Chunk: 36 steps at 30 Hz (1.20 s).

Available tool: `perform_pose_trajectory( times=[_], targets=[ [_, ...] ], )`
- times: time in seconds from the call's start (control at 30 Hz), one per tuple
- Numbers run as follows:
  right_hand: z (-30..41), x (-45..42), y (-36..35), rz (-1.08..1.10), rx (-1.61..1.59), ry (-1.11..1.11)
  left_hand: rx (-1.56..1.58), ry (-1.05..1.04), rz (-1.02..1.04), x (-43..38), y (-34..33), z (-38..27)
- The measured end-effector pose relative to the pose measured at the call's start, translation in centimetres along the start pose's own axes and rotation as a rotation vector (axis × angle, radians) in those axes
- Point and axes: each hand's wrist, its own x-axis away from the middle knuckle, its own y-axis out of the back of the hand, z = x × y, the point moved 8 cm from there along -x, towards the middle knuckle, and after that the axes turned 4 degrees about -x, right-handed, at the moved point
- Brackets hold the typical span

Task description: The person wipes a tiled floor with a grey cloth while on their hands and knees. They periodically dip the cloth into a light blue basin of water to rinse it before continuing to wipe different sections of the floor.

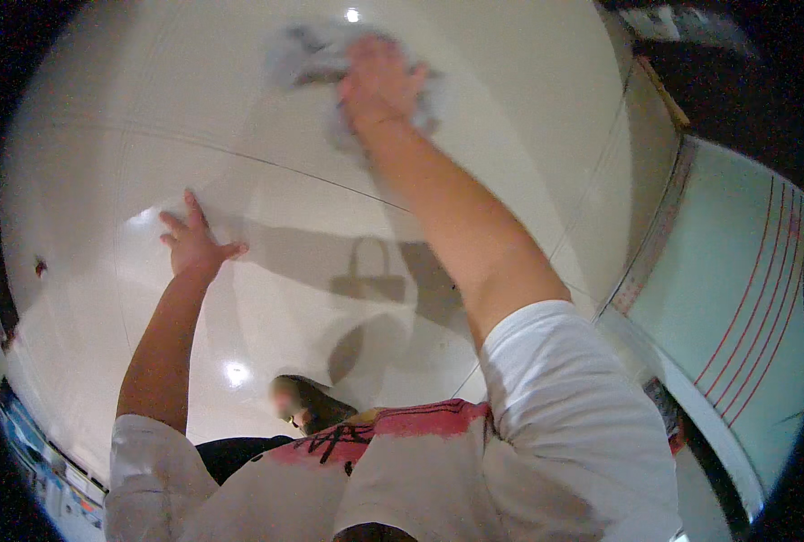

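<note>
My right hand (378, 81) is stretched far forward over a pale grey cloth (304, 51), pressing on it against glossy beige tiles (307, 203). Both hand and cloth are blurred, and the palm hides part of the cloth. Lower and to the left, my left hand (195, 237) holds nothing, its fingers and thumb spread wide. Whether it touches the tiles, I cannot tell.
At right stands a pale green panel (741, 271) with several red lines and a light frame. A dark shape (321, 403), perhaps a foot and trouser leg, lies near my shirt. Shadows and bright reflections cross the tiles. Blurred items line the far left rim.
</note>
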Motion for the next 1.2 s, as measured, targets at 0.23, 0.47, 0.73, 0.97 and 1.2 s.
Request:
perform_pose_trajectory(
  times=[0.23, 0.47, 0.73, 0.97, 1.2],
  targets=[
    [-35.5, 15.5, 5.1, -0.288, -0.118, -0.868, 0.064, -0.041, -0.044, 1.1, 0.1, 0.0],
    [-44.9, 21.7, 6.1, -0.15, 0.405, -0.715, 0.041, -0.053, -0.076, 0.4, -0.7, 0.7],
    [-10.2, 5.8, 2.6, -0.104, 0.071, -0.034, 0.05, -0.093, -0.1, 0.2, -1.3, 0.0],
    [-1.1, 20.7, -1.5, 0.226, -0.109, 0.706, 0.008, -0.065, -0.064, -0.4, -2.0, 0.6],
    [-22.7, -0.3, 4.0, -0.219, 0.033, -0.045, 0.025, -0.11, -0.071, -1.2, -2.0, 0.7]
  ],
)
